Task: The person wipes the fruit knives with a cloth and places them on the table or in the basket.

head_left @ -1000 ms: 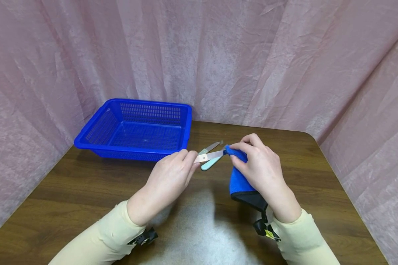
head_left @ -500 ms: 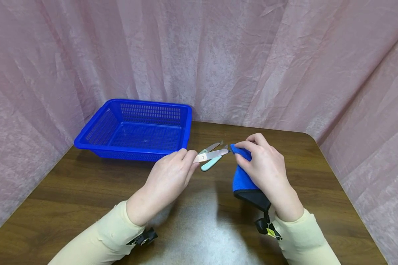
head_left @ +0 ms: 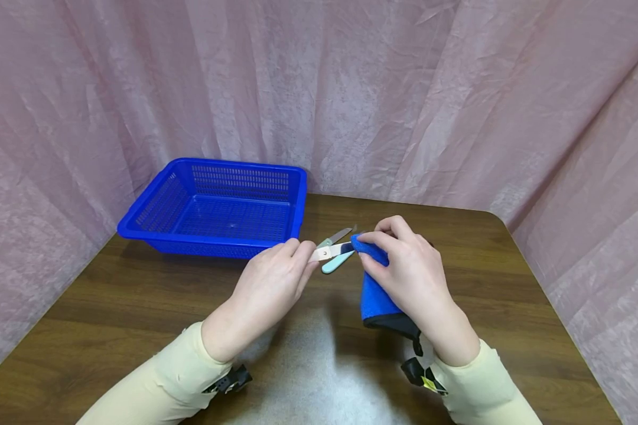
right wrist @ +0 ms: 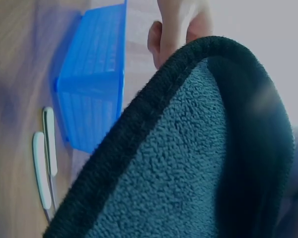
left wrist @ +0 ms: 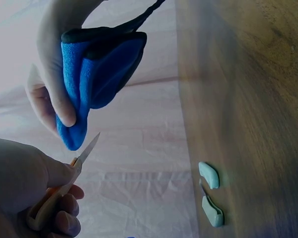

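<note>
Fingers (head_left: 302,252) of the left hand (head_left: 266,283) are curled round the pale handle of a folding knife (head_left: 324,254), whose blade extends from the handle toward the right hand (head_left: 412,268). The right hand's thumb and fingers pinch a blue cloth (head_left: 376,300) with black edging; its wider part hangs below the grip, and a black cord (head_left: 417,345) trails from it. The knife is held above the tabletop (head_left: 484,271), between the two hands. As seen from the head, a fold of the cloth overlaps the outer end of the blade; the left wrist view shows the tip just beside the cloth, and whether they touch cannot be told. Beyond the knife, two further knives with pale green handles, one nearer (head_left: 338,262) and one farther (head_left: 326,242), lie side by side on the wood-grained surface, blades extended. A blue basket (head_left: 207,241) with slotted walls stands at the rear left. Pink curtains (head_left: 351,106) hang behind and at both sides. Light yellow sleeves (head_left: 183,363) cover both forearms.
</note>
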`<control>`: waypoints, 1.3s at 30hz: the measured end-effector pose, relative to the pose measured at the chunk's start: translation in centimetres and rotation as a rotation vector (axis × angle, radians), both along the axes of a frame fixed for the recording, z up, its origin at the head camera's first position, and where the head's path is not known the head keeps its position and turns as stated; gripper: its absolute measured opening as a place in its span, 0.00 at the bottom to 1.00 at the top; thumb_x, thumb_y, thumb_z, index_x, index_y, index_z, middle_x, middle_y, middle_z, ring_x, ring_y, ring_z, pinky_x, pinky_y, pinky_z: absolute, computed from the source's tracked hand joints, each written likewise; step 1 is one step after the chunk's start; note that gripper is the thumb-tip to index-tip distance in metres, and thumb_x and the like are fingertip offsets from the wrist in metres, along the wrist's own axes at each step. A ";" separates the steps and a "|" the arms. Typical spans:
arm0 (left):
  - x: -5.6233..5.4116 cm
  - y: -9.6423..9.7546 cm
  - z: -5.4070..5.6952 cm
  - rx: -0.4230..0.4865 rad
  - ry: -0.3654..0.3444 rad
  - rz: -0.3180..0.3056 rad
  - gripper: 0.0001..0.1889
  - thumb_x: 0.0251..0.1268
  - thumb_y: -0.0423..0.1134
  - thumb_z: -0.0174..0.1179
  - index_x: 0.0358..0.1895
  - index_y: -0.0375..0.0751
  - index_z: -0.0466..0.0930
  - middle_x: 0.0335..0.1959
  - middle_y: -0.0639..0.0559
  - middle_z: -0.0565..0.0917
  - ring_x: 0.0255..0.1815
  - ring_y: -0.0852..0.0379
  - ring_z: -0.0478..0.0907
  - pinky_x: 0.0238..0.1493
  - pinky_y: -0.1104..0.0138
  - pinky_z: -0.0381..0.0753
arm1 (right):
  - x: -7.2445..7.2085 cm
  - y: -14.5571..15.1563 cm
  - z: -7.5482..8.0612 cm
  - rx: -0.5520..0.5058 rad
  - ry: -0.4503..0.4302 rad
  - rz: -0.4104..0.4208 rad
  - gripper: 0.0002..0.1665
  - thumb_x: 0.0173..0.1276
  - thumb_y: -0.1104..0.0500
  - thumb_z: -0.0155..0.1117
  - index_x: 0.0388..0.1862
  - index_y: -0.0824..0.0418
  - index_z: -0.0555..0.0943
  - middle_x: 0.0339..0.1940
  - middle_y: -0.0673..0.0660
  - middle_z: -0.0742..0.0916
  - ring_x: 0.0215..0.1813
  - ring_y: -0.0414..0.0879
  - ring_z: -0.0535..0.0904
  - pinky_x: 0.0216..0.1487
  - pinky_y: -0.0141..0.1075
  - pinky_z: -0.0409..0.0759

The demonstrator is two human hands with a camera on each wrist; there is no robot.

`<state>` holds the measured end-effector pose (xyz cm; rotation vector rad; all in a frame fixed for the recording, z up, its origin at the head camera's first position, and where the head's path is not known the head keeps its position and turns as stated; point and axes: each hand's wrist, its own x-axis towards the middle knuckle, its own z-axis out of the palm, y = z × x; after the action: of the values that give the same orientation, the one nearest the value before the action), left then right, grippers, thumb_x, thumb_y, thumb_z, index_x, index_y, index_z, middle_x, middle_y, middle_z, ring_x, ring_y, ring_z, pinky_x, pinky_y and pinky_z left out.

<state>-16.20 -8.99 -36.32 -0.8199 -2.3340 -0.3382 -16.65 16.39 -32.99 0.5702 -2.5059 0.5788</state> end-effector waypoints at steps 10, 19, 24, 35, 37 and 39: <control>0.1 0.1 0.0 -0.017 0.002 -0.009 0.10 0.80 0.40 0.69 0.47 0.38 0.79 0.29 0.51 0.76 0.25 0.48 0.77 0.26 0.57 0.75 | 0.6 -1.3 -0.3 0.023 0.063 0.113 0.17 0.66 0.58 0.84 0.54 0.52 0.94 0.53 0.52 0.85 0.42 0.54 0.85 0.39 0.51 0.84; 0.3 0.2 0.0 -0.028 0.009 -0.029 0.10 0.82 0.40 0.67 0.46 0.38 0.78 0.30 0.51 0.75 0.26 0.50 0.76 0.26 0.59 0.76 | 0.6 -1.7 -0.7 0.044 0.076 0.130 0.17 0.66 0.58 0.84 0.53 0.51 0.95 0.52 0.51 0.85 0.39 0.53 0.84 0.39 0.50 0.84; 0.3 0.2 0.1 -0.034 0.010 -0.033 0.10 0.81 0.40 0.68 0.47 0.38 0.79 0.29 0.51 0.75 0.26 0.51 0.76 0.26 0.59 0.75 | 0.6 -1.7 -0.7 0.056 0.072 0.132 0.16 0.66 0.58 0.84 0.53 0.51 0.95 0.52 0.52 0.85 0.40 0.53 0.84 0.39 0.50 0.84; 0.4 0.2 0.1 -0.033 0.011 -0.033 0.09 0.82 0.40 0.67 0.46 0.38 0.79 0.29 0.51 0.75 0.26 0.51 0.75 0.27 0.59 0.75 | 0.5 -1.7 -0.7 0.069 0.037 0.107 0.16 0.67 0.57 0.83 0.54 0.51 0.95 0.53 0.52 0.85 0.40 0.55 0.84 0.39 0.51 0.84; 0.3 0.2 0.1 -0.031 0.009 -0.033 0.09 0.82 0.40 0.67 0.46 0.38 0.79 0.29 0.51 0.75 0.26 0.51 0.75 0.27 0.59 0.76 | 0.5 -1.7 -0.7 0.068 0.031 0.100 0.16 0.67 0.56 0.83 0.54 0.51 0.94 0.53 0.52 0.85 0.40 0.55 0.85 0.39 0.51 0.85; 0.3 0.2 0.1 -0.031 0.006 -0.032 0.09 0.83 0.40 0.66 0.47 0.38 0.79 0.30 0.51 0.75 0.26 0.51 0.76 0.27 0.58 0.76 | 0.5 -1.7 -0.7 0.068 0.025 0.095 0.16 0.68 0.56 0.83 0.54 0.51 0.94 0.53 0.52 0.85 0.41 0.55 0.85 0.39 0.51 0.85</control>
<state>-15.86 -8.78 -36.20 -0.8728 -2.3286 -0.3133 -16.14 14.74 -33.66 0.7210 -2.4936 0.5203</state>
